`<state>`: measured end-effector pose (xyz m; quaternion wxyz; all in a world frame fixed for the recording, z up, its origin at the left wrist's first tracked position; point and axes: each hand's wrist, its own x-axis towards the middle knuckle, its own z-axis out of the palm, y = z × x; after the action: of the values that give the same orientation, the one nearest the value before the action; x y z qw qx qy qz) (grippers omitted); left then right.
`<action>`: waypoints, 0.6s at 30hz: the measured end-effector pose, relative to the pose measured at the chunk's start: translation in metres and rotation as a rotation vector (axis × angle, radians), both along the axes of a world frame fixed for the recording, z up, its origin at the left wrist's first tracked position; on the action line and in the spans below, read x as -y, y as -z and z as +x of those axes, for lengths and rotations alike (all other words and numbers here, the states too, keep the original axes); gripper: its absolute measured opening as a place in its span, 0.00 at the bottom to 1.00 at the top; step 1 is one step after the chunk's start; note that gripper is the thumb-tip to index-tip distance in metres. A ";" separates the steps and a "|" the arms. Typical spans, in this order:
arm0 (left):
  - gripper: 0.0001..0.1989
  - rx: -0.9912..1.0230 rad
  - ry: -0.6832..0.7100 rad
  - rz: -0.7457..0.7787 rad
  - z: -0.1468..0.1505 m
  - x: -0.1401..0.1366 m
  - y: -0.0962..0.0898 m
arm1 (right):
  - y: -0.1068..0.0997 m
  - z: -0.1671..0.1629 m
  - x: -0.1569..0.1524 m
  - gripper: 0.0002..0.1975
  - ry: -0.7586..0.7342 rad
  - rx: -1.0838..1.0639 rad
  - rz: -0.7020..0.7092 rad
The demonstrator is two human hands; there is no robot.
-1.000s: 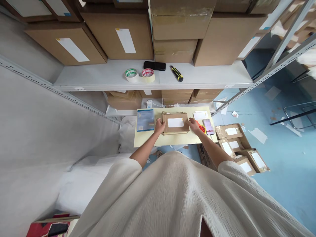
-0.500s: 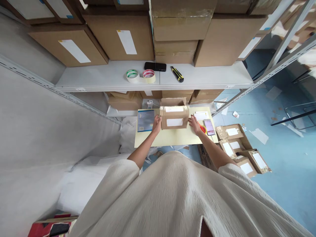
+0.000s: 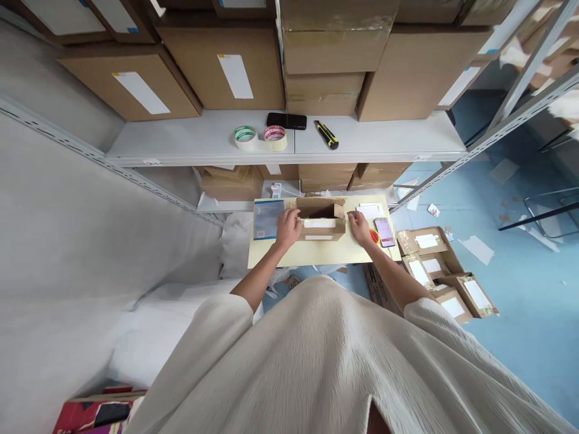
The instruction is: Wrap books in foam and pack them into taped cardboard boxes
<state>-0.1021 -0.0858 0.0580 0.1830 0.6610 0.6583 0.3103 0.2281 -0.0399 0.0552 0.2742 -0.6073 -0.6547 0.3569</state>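
Observation:
A small cardboard box [image 3: 323, 231] with white labels stands on the pale yellow table, its open top facing up. My left hand [image 3: 288, 228] is closed on its upper left edge, fingers curled over the cardboard. Beside the box's right edge is my right hand [image 3: 359, 226], fingers curled inward; I cannot tell whether it touches the box or holds anything. Left of the box lies a blue-edged clear folder [image 3: 268, 220]. Near my right wrist are a red and yellow tape roll [image 3: 374, 235], a phone [image 3: 385, 232] and white paper [image 3: 371, 210].
The shelf [image 3: 181, 135] above the table [image 3: 271, 256] carries tape rolls [image 3: 245, 138], a black phone [image 3: 286, 121], a utility knife [image 3: 326, 135] and large cartons [image 3: 226, 72]. Opened boxes [image 3: 446, 271] lie at the right, by scraps on the blue floor.
The box has tilted so its open top now faces up and less of its labelled front shows. My left hand has moved onto its upper edge; my right fingers have curled in.

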 end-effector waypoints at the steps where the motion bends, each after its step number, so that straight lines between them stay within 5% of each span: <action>1: 0.19 -0.074 0.105 -0.017 0.005 -0.004 -0.008 | -0.005 -0.005 -0.004 0.32 -0.023 0.014 0.042; 3: 0.19 -0.194 0.238 -0.093 0.016 -0.012 -0.018 | -0.016 -0.018 -0.010 0.30 -0.120 0.054 0.083; 7: 0.16 -0.252 0.275 -0.238 0.031 -0.021 -0.020 | -0.030 -0.041 -0.019 0.31 -0.326 0.164 0.024; 13: 0.23 -0.055 0.260 -0.261 0.024 -0.009 -0.013 | -0.035 -0.037 -0.021 0.31 -0.352 0.212 -0.069; 18: 0.15 -0.037 0.334 -0.450 0.012 0.004 -0.007 | -0.034 -0.030 -0.016 0.28 -0.398 0.288 -0.034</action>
<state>-0.0903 -0.0896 0.0652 0.3619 0.7085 0.5959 0.1099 0.1982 -0.0236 0.0892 0.0921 -0.5156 -0.7876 0.3246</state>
